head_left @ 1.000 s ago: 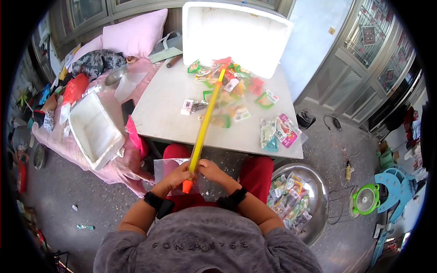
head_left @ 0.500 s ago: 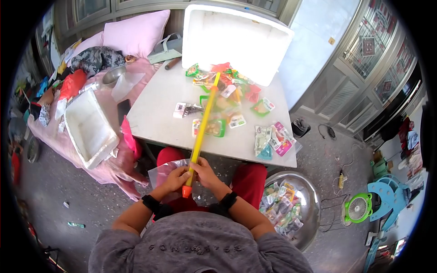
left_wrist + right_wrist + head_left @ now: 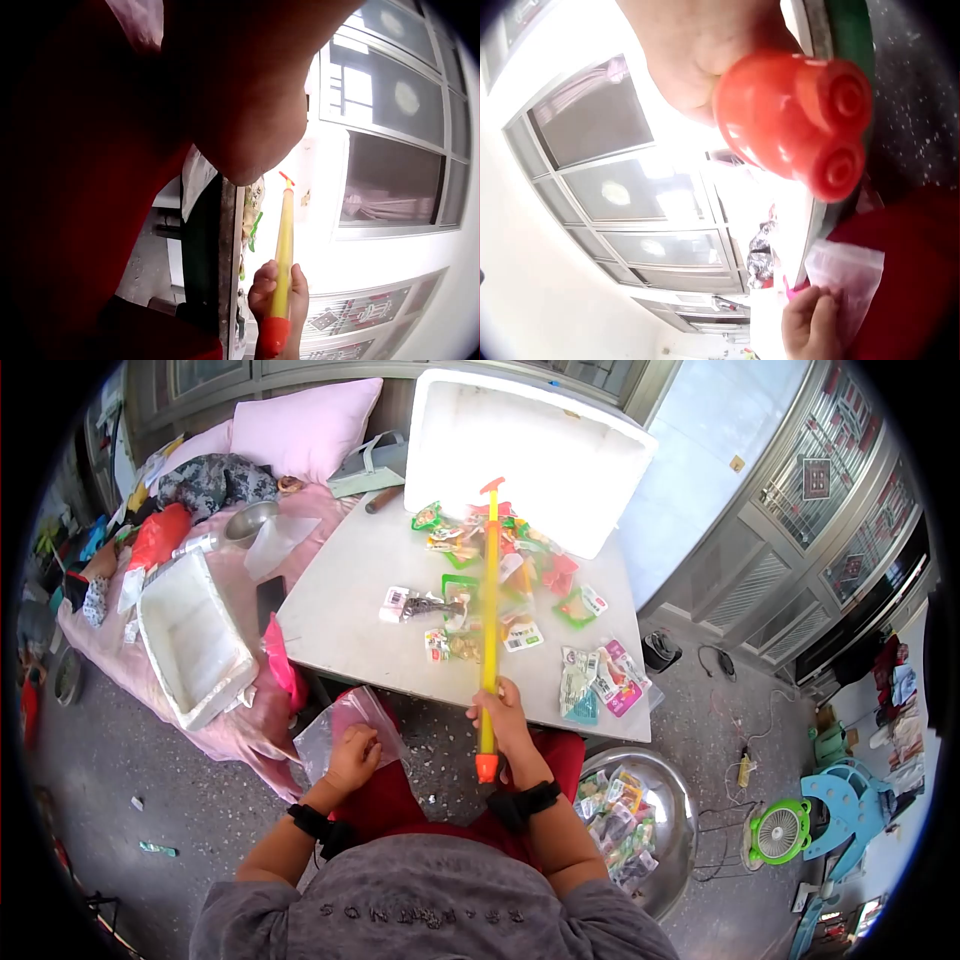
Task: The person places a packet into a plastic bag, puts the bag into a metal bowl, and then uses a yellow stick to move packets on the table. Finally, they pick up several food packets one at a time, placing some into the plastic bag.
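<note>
On my feed: the steel basin (image 3: 681, 830), near right on the floor (image 3: 230, 810), holds a heap of bright packets (image 3: 622, 825). The big foam box (image 3: 530, 460) sits at the far side of the table (image 3: 340, 610), mouth facing near, loose packs (image 3: 580, 605) before it. The small foam box (image 3: 200, 635) rests on the pink bed (image 3: 120, 630), left; green fan (image 3: 780, 832) at right. I see the pump (image 3: 490, 610) held across the table's near edge: yellow barrel, orange twin-nozzled near end, red T-handle far. Right hand (image 3: 505, 718): fingers wrapped round its near part. Left hand (image 3: 353, 757): fingers curled at the clear bag (image 3: 322, 742) over the left thigh; can't tell if gripping.
</note>
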A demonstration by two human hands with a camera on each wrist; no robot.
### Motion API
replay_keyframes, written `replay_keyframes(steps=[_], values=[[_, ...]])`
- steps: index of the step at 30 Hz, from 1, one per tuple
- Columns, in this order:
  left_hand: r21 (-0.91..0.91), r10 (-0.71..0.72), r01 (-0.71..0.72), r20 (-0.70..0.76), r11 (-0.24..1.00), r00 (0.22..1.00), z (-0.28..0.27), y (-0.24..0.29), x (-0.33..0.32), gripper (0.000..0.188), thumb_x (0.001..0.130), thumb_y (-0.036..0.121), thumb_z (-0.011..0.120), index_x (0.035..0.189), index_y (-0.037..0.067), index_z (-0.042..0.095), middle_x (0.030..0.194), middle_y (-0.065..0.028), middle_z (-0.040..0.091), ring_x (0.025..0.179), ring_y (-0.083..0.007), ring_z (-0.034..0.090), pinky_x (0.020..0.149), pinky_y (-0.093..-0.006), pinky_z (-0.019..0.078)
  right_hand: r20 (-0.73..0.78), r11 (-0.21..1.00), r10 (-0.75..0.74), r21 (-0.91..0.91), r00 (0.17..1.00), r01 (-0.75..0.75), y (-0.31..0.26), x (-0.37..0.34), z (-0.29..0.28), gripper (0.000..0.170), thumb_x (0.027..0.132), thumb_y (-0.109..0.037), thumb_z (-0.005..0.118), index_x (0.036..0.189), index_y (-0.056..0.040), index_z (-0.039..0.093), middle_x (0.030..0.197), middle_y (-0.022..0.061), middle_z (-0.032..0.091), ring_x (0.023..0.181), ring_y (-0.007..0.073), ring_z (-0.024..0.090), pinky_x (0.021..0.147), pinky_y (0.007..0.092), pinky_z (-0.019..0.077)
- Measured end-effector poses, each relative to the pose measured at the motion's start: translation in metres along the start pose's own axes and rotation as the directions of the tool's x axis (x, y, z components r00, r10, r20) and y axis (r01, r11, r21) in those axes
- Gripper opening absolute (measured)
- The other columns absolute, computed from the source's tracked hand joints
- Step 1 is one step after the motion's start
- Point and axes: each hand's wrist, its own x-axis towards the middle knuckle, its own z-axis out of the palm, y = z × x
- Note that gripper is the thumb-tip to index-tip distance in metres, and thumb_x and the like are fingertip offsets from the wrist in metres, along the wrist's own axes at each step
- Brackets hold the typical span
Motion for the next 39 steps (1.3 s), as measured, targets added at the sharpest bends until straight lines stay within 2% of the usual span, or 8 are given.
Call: replay_keyframes(steps=[2, 4, 8, 12, 20, 29, 33, 39], values=[[0.067, 0.087, -0.085, -0.016, 0.994, 0.996, 0.000, -0.001, 0.000, 0.022, 0.063, 0.007, 0.059, 0.083, 0.002, 0.051, 0.087, -0.0129, 0.051, 0.078, -0.0287, 0.050, 0.066, -0.0347, 0.0410, -0.059, 0.997, -0.069, -0.043, 0.996, 0.067, -0.014, 0.009, -0.023, 0.059, 0.076, -0.013, 0.053, 0.123, -0.0084, 0.018, 0.079, 0.0072, 0.048, 0.055, 0.0140, 0.050, 0.044, 0.0253, 0.0411], [0.164, 0.174, -0.168, -0.027, 0.972, 0.984, -0.002, 0.008, 0.006, 0.021, 0.061, 0.008, 0.059, 0.080, 0.004, 0.052, 0.090, -0.0120, 0.050, 0.083, -0.0289, 0.049, 0.068, -0.0368, 0.0393, -0.161, 0.990, -0.088, -0.126, 0.983, 0.068, -0.032, 0.016, -0.038, 0.057, 0.074, -0.009, 0.051, 0.123, -0.0118, 0.022, 0.073, 0.0080, 0.048, 0.051, 0.0156, 0.049, 0.043, 0.0267, 0.0397], [0.312, 0.158, -0.134, -0.053, 0.941, 0.986, -0.005, 0.014, 0.011, 0.022, 0.057, 0.011, 0.059, 0.078, 0.007, 0.054, 0.092, -0.0092, 0.049, 0.091, -0.0278, 0.046, 0.076, -0.0396, 0.0344, -0.223, 0.979, -0.065, -0.204, 0.973, 0.019, -0.044, 0.034, -0.065, 0.052, 0.076, -0.011, 0.049, 0.122, -0.0127, 0.025, 0.071, 0.0077, 0.047, 0.047, 0.0155, 0.048, 0.041, 0.0269, 0.0381], [0.340, 0.126, -0.111, -0.022, 0.934, 0.992, -0.005, 0.010, 0.011, 0.022, 0.056, 0.014, 0.059, 0.078, 0.009, 0.055, 0.093, -0.0077, 0.049, 0.094, -0.0272, 0.044, 0.078, -0.0396, 0.0325, -0.169, 0.972, 0.000, -0.231, 0.986, -0.040, -0.032, 0.026, -0.067, 0.049, 0.078, -0.013, 0.048, 0.122, -0.0123, 0.026, 0.070, 0.0080, 0.047, 0.046, 0.0154, 0.047, 0.040, 0.0267, 0.0389], [0.355, 0.103, -0.091, -0.014, 0.930, 0.995, -0.005, 0.009, 0.010, 0.019, 0.057, 0.015, 0.058, 0.075, 0.009, 0.056, 0.091, -0.0070, 0.051, 0.095, -0.0262, 0.044, 0.080, -0.0397, 0.0320, -0.082, 0.963, 0.136, -0.224, 0.987, -0.151, -0.028, -0.070, -0.074, 0.049, 0.079, -0.013, 0.045, 0.123, -0.0104, 0.023, 0.068, 0.0061, 0.047, 0.047, 0.0137, 0.048, 0.043, 0.0249, 0.0414], [0.359, 0.097, -0.100, 0.026, 0.928, 0.995, -0.002, 0.011, 0.012, 0.019, 0.056, 0.013, 0.059, 0.074, 0.009, 0.056, 0.090, -0.0059, 0.051, 0.094, -0.0259, 0.044, 0.079, -0.0393, 0.0321, 0.072, 0.970, 0.153, -0.204, 0.986, -0.136, -0.026, -0.166, -0.080, 0.050, 0.079, -0.006, 0.043, 0.124, -0.0063, 0.021, 0.068, 0.0055, 0.048, 0.049, 0.0139, 0.051, 0.045, 0.0242, 0.0427], [0.365, 0.119, -0.120, 0.026, 0.923, 0.993, 0.000, 0.012, 0.012, 0.016, 0.057, 0.014, 0.058, 0.071, 0.008, 0.055, 0.090, -0.0066, 0.051, 0.093, -0.0257, 0.044, 0.078, -0.0393, 0.0319, -0.061, 0.974, -0.019, -0.227, 0.998, 0.004, -0.027, -0.149, -0.089, 0.054, 0.079, -0.007, 0.043, 0.126, -0.0070, 0.017, 0.069, 0.0060, 0.049, 0.049, 0.0132, 0.050, 0.045, 0.0242, 0.0428], [0.374, 0.118, -0.121, 0.032, 0.920, 0.993, -0.001, 0.012, 0.014, 0.014, 0.058, 0.014, 0.057, 0.069, 0.008, 0.054, 0.089, -0.0073, 0.051, 0.093, -0.0256, 0.045, 0.076, -0.0396, 0.0320, -0.243, 0.961, 0.009, -0.266, 0.970, -0.075, -0.053, -0.078, -0.110, 0.047, 0.080, -0.010, 0.042, 0.123, -0.0101, 0.025, 0.067, 0.0071, 0.050, 0.047, 0.0144, 0.050, 0.041, 0.0249, 0.0411]])
